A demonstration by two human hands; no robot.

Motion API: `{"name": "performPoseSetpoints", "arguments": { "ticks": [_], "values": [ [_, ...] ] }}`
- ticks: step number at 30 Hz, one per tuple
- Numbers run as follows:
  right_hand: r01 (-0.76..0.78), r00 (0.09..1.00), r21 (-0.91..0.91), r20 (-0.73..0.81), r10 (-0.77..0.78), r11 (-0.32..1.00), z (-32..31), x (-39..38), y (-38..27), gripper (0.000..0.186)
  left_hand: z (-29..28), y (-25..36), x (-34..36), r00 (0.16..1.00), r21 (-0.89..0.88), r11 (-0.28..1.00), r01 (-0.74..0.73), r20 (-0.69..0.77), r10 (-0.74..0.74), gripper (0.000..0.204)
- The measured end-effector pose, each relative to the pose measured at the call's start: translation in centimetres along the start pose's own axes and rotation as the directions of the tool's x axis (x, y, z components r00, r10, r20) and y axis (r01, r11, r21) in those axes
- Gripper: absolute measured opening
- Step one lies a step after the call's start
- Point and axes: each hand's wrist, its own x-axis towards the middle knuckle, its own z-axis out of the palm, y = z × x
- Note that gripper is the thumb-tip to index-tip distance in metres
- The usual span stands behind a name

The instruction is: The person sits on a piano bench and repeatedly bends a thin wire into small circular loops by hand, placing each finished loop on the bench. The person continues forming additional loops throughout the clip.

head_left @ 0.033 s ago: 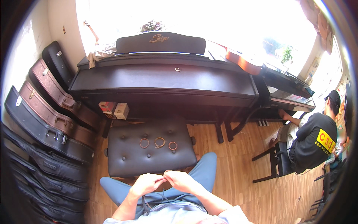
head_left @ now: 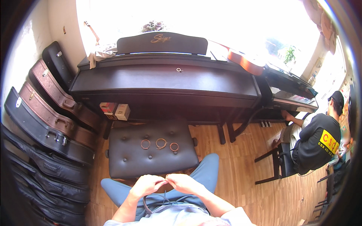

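Over my lap, my left hand (head_left: 148,184) and my right hand (head_left: 184,183) meet with fingertips pinched close together. Both are closed; whatever lies between the fingers is too small to make out. In front of my knees stands a black tufted piano bench (head_left: 128,162). On its seat lie three coils of thin copper-coloured wire that look like instrument strings: a left coil (head_left: 145,139), a middle coil (head_left: 161,138) with a loose end, and a right coil (head_left: 174,143). A dark curved strap or cord (head_left: 145,206) hangs by my left forearm.
Beyond the bench is a dark upright piano (head_left: 162,79) with a small pale ring (head_left: 178,69) on its lid. Small boxes (head_left: 122,112) sit beneath it. Instrument cases (head_left: 45,109) line the left. At right, a person (head_left: 315,139) sits by another keyboard; an orange guitar (head_left: 245,64) lies nearby.
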Motion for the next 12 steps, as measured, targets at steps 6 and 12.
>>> {"name": "performPoseSetpoints", "arguments": {
  "ticks": [6, 12],
  "values": [
    [-0.235, 0.884, 0.516, 0.465, -0.038, 0.824, -3.0, -0.3, -0.3, 0.037, -1.1, -0.1, -1.0, 0.967, -0.474, 0.851, 0.228, 0.216, -0.138, 0.021],
    [-0.258, 0.913, 0.766, 0.392, -0.111, 0.589, -1.4, 0.1, 2.3, 0.033, 0.6, -0.3, -0.5, 0.983, -0.666, 0.726, 0.169, 0.059, -0.176, 0.032]
  ]
}}
